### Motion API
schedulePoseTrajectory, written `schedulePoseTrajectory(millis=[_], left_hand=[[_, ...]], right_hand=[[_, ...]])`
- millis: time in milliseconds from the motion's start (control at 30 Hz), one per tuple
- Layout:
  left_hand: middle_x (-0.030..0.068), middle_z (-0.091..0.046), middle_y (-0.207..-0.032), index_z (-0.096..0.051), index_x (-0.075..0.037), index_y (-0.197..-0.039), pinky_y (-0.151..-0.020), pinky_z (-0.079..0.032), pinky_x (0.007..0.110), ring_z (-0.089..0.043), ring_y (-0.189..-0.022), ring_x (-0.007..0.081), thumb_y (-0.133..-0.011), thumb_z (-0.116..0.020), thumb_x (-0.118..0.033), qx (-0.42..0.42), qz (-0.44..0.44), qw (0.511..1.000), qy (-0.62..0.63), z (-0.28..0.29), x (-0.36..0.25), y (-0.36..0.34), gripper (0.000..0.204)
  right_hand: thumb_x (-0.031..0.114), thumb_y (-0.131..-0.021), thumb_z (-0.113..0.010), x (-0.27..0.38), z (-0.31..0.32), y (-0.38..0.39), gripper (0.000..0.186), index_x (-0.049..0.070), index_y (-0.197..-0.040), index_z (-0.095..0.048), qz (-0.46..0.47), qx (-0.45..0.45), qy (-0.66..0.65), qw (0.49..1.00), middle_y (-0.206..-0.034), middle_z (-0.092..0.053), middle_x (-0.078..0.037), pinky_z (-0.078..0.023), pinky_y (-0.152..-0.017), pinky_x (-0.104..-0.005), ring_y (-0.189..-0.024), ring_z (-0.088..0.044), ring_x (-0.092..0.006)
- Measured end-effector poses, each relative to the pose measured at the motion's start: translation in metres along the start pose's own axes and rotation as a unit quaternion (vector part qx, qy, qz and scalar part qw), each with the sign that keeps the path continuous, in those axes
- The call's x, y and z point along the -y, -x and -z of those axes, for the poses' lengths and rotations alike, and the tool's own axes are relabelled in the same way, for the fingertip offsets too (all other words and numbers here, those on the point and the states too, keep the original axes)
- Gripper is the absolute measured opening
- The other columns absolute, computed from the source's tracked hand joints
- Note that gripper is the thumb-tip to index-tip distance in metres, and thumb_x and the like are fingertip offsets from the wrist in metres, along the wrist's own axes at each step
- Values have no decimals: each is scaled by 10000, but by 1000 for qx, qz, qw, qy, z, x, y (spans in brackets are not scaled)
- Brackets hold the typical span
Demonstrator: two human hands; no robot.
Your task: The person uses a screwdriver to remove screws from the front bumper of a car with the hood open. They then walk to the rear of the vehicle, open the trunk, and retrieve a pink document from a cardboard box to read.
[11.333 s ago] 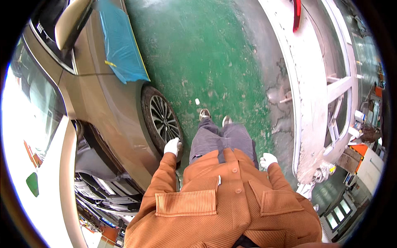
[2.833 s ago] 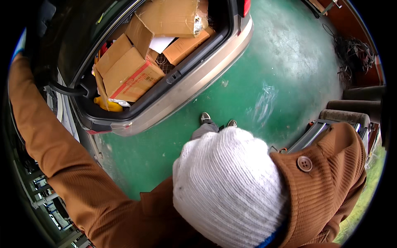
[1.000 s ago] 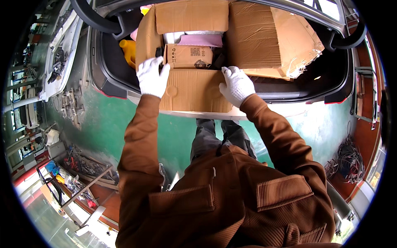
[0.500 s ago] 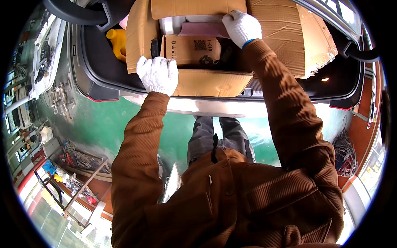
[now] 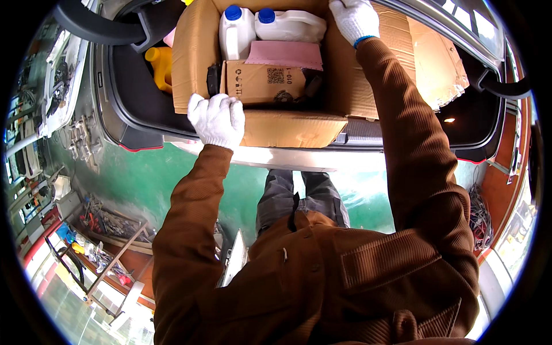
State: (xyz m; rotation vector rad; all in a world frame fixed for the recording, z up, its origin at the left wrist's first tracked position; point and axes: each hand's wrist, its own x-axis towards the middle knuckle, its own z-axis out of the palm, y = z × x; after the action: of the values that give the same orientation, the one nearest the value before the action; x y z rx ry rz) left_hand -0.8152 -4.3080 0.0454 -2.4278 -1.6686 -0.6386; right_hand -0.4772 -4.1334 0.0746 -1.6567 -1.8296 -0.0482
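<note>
Head view, box: the large open brown cardboard box (image 5: pixel 287 123) sits in the open car boot (image 5: pixel 132 109), its near wall just over the boot sill. Half a second ago it lay a little deeper in; now more of its inside shows.
Head view, left hand: my white-gloved left hand (image 5: pixel 217 119) lies on the near left corner of the box, fingers curled over the top edge. Grip closed on the cardboard rim. It held this corner half a second ago too.
Head view, right hand: my white-gloved right hand (image 5: pixel 355 18) is at the far right wall of the box, arm stretched out. One second ago it was on the near edge; it has gone to the far side. It lies against the wall; I cannot tell whether the fingers close round it.
Head view, contents: two white plastic jugs with blue caps (image 5: pixel 237 31), a pink flat sheet (image 5: pixel 284 54) and a small brown carton (image 5: pixel 263 83) lie inside, newly in sight.
Head view, surroundings: a yellow plastic container (image 5: pixel 160 68) stands left of the box; green floor (image 5: pixel 172 172) below.
Judgement: with hands on opposite corners, the box looks braced for a pull or lift.
</note>
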Motion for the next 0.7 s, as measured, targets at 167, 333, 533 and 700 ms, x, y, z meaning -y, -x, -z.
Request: schedulePoseTrajectory(millis=[167, 333, 533, 700], left_hand=[[25, -691, -793, -715, -111, -723, -859, -426, 434, -590, -703, 269, -888, -561, -279, -27, -12, 1000, -2, -4, 0, -3, 281], [12, -682, -883, -696, -109, -776, -882, -412, 438, -585, -757, 257, -901, -596, -246, -19, -8, 1000, -2, -5, 4, 5, 211], [20, -668, -850, -711, -101, -792, -840, -417, 446, -578, -736, 265, -882, -621, -249, -12, -11, 1000, 9, -4, 5, -2, 195], [38, -671, -881, -724, -83, -851, -869, -424, 458, -588, -758, 272, -854, -664, -261, 43, -24, 999, 1, 8, 2, -11, 188]], right_hand=[[424, -935, -580, 0, -19, -5, 479, 176, -1335, -664, -84, 246, -49, 964, -1204, -721, -152, -523, -972, -411, -1129, -673, -319], [400, -853, -703, 47, -30, 14, 707, 126, -1478, -517, 20, 572, -32, 820, -1358, -630, -184, -491, -1045, -380, -1196, -628, -344], [289, -707, -767, 52, -49, 64, 875, 142, -1521, -479, 88, 528, 12, 845, -1348, -628, -216, -488, -1063, -415, -1255, -604, -360], [182, -872, -669, 32, -52, 59, 469, 87, -1330, -642, 25, 390, 72, 918, -1277, -672, -183, -524, -1002, -412, -1170, -648, -358]])
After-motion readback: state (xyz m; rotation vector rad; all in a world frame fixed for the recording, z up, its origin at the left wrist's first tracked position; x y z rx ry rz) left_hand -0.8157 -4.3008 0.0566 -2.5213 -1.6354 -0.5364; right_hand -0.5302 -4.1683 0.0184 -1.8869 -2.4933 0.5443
